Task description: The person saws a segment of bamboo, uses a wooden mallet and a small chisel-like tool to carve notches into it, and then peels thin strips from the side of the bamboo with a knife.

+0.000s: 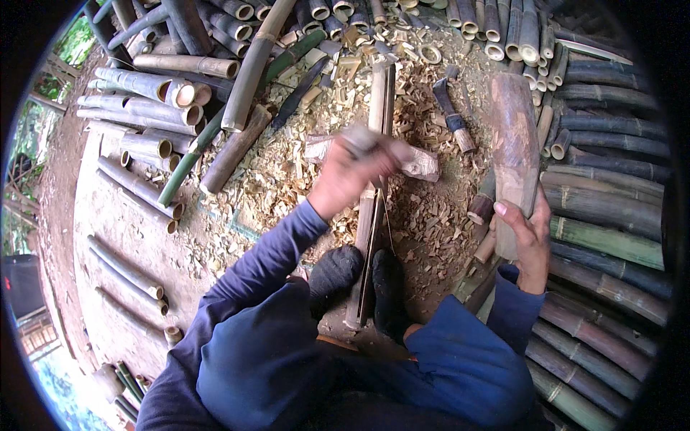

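Observation:
My right hand (530, 233) is wrapped round the narrow lower end of a thick wooden mallet (514, 136), held upright with its wide, worn end pointing away from me. My left hand (345, 179) is smeared by motion above a split bamboo pole (366, 226). Something greyish shows at its fingers, too blurred to name. The pole runs lengthwise between my dark-socked feet (336, 271), with a dark slit along it. Beneath my left hand, the pole crosses a pale wooden block (422, 165) lying crosswise on the ground.
Wood chips (287, 179) cover the ground around the block. A dark tool with a wooden handle (460, 133) lies beyond it. Stacked bamboo poles (604, 201) line the right side. Cut bamboo lengths (154, 111) lie at the left, and a long bamboo pole (251, 72) slants at the far left.

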`<state>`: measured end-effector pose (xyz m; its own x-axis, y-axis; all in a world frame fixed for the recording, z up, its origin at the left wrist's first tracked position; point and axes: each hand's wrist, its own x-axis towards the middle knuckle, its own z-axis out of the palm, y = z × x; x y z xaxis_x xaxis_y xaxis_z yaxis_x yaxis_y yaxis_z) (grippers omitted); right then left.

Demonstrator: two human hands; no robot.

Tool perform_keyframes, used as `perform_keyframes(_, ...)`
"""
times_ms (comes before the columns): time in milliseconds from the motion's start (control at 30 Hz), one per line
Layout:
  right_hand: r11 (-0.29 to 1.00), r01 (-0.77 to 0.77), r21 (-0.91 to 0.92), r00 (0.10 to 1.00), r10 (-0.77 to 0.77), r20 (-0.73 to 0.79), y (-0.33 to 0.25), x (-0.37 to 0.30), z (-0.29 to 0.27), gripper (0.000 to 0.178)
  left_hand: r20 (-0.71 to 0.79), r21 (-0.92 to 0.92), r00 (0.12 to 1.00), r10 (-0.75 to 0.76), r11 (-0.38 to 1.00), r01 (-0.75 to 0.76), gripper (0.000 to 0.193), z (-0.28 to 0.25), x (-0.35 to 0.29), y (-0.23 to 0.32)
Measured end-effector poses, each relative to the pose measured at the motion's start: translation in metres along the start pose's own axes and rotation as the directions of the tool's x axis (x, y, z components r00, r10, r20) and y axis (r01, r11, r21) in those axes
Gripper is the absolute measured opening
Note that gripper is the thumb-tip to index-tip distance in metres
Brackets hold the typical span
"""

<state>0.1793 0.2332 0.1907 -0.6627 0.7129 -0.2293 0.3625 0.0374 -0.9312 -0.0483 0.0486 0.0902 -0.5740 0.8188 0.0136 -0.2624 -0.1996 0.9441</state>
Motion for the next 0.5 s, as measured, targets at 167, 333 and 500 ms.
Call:
perform_keyframes(167, 0.999, -0.029, 0.041, 0.999, 0.029, 0.015, 0.007, -0.002, 0.011, 0.070, -0.297, -0.391, 0.951, -0.087, 0.920, -0.038, 0.033, -0.044, 0.007, -0.018)
perform_keyframes(333, 0.999, -0.044, 0.017, 0.997, 0.043, 0.059, 0.005, -0.004, 0.018, 0.070, -0.290, -0.355, 0.955, -0.055, 0.933, -0.054, 0.033, -0.033, 0.003, -0.031)
perform_keyframes(500, 0.999, 0.052, -0.017, 0.993, -0.050, 0.107, 0.008, 0.000, 0.020, 0.070, -0.335, -0.218, 0.941, -0.040, 0.975, -0.036, 0.033, -0.029, 0.003, -0.035)
